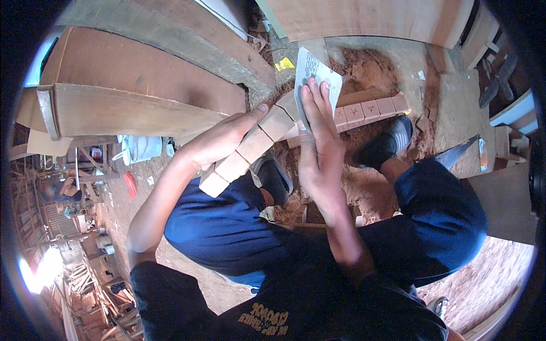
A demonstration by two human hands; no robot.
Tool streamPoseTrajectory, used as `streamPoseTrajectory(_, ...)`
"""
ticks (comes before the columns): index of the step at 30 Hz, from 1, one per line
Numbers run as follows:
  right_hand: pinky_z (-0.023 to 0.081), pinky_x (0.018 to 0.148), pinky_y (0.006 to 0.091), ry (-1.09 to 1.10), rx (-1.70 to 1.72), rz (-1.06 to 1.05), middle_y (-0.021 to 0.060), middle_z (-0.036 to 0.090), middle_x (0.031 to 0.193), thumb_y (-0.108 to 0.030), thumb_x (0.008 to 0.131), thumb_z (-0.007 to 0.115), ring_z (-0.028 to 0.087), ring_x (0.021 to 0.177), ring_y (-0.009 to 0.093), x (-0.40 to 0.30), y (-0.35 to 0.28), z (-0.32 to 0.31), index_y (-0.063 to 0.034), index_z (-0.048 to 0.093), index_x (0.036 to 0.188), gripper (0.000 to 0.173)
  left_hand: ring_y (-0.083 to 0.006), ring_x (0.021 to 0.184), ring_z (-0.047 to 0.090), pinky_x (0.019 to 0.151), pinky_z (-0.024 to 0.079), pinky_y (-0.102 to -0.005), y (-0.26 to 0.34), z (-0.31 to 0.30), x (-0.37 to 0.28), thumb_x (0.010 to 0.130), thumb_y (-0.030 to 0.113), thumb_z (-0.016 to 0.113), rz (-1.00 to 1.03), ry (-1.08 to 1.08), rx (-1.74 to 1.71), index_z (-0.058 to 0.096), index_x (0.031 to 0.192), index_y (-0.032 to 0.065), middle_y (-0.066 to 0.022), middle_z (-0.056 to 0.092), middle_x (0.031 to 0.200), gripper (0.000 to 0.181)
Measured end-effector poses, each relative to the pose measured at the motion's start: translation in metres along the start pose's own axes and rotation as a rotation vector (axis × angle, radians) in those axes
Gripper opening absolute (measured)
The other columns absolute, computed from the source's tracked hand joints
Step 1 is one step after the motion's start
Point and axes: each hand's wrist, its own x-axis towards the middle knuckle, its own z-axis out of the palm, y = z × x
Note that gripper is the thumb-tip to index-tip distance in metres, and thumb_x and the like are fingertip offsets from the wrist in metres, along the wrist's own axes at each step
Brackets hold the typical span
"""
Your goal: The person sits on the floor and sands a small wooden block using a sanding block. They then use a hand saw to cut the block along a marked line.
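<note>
My left hand (224, 138) grips a wooden bar (254, 145) whose grooves divide it into a row of square blocks. The bar slants from above my thigh up towards the right. My right hand (322, 140) holds a folded sheet of sandpaper (318, 64), printed back outward, with the fingers flat on it and the thumb at its lower edge. That sheet covers the bar's far end, so the contact between them is hidden. Behind my right hand lies a second grooved wooden bar (371, 110), with star shapes marked on some of its blocks.
Large wooden panels (149, 111) stand close on the left, and another wooden panel (375, 19) is at the top. Reddish sawdust (362, 68) covers the ground around my sandals (273, 179). A yellow wrapper (284, 64) lies ahead. Scrap wood (106, 290) and a person (68, 189) are farther left.
</note>
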Motion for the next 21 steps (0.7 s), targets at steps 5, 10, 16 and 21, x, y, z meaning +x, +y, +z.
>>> streamPoseTrajectory(5,0.015,0.114,0.0538,-0.313,-0.144,-0.183,0.0136,0.042,0.145,-0.005,0.082,0.052,0.027,0.141,0.037,-0.006,-0.013,0.015,-0.0073,0.05,0.134,0.052,-0.0132,0.072,0.066,0.051,0.055,-0.0288,-0.02,-0.025,0.012,0.101,0.041,0.038,-0.024,-0.001,-0.121,0.052,0.125,0.0022,-0.0103,0.065,0.101,0.047)
streamPoseTrajectory(10,0.014,0.116,0.0466,-0.271,0.01,-0.106,0.0117,0.051,0.139,-0.018,0.098,0.044,0.031,0.14,0.029,-0.003,-0.002,0.018,-0.0094,0.057,0.129,0.035,-0.0167,0.062,0.067,0.044,0.057,-0.033,-0.034,-0.048,0.016,0.098,0.037,0.045,-0.026,-0.174,-0.353,0.053,0.119,0.0026,-0.0108,0.066,0.094,0.041)
streamPoseTrajectory(16,0.016,0.114,0.055,-0.45,0.114,-0.253,0.0136,0.041,0.146,0.001,0.076,0.058,0.029,0.141,0.033,-0.021,-0.042,0.036,-0.0056,0.053,0.129,0.054,-0.0237,0.114,0.058,0.087,0.055,-0.0366,-0.089,-0.083,0.032,0.098,0.031,0.047,0.276,-0.345,-0.65,0.036,0.141,0.0008,-0.0196,0.049,0.134,0.053)
streamPoseTrajectory(21,0.023,0.115,0.0374,-0.171,-0.103,0.08,0.0172,0.045,0.142,-0.011,0.097,0.046,0.032,0.139,0.029,-0.009,-0.002,0.031,-0.0052,0.057,0.127,0.033,-0.0211,0.116,0.057,0.091,0.053,-0.0344,-0.041,-0.046,0.016,0.099,0.035,0.046,0.003,-0.03,-0.347,0.039,0.141,0.0045,-0.0169,0.05,0.135,0.053)
